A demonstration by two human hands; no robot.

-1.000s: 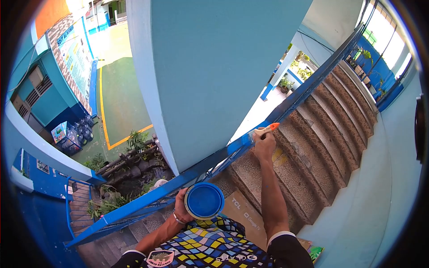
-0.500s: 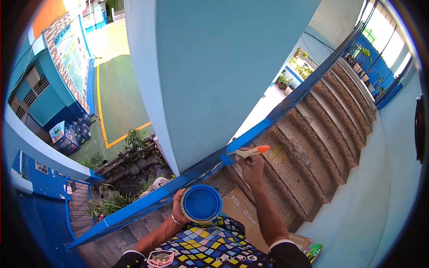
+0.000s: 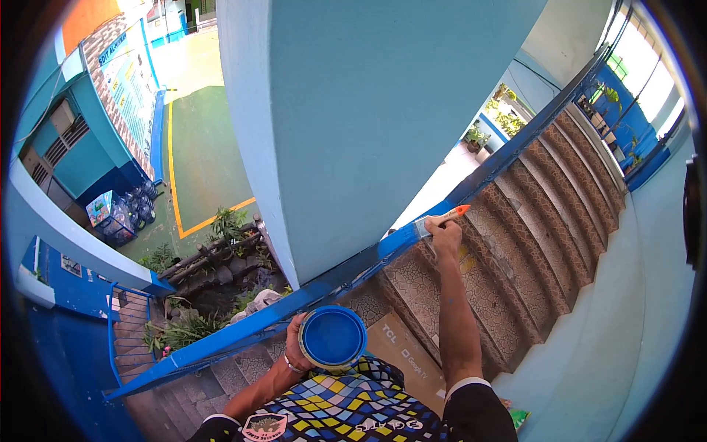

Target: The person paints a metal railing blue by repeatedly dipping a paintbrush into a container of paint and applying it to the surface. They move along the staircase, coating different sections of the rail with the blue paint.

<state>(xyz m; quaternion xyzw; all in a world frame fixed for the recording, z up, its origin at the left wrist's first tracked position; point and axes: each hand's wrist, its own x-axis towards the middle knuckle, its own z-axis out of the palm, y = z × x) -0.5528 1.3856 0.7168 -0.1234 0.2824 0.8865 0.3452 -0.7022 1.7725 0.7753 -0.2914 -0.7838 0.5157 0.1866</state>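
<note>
My left hand is wrapped round the side of an open can of blue paint, held upright in front of my chest. In my right hand is a paintbrush with an orange-tipped handle. Its bristle end touches the blue railing beside the stairs, to the right of the large pillar. Glossy blue paint shows on the railing just left of the brush, and a darker blue stretch runs on up to the right.
Curved patterned stairs climb to the right. A light blue pillar rises beyond the railing. Flattened cardboard lies on the steps near me. Plants and rocks are below on the left.
My right hand and the brush have moved up and to the right along the railing. The can stays in my left hand in nearly the same place. The view has shifted slightly.
</note>
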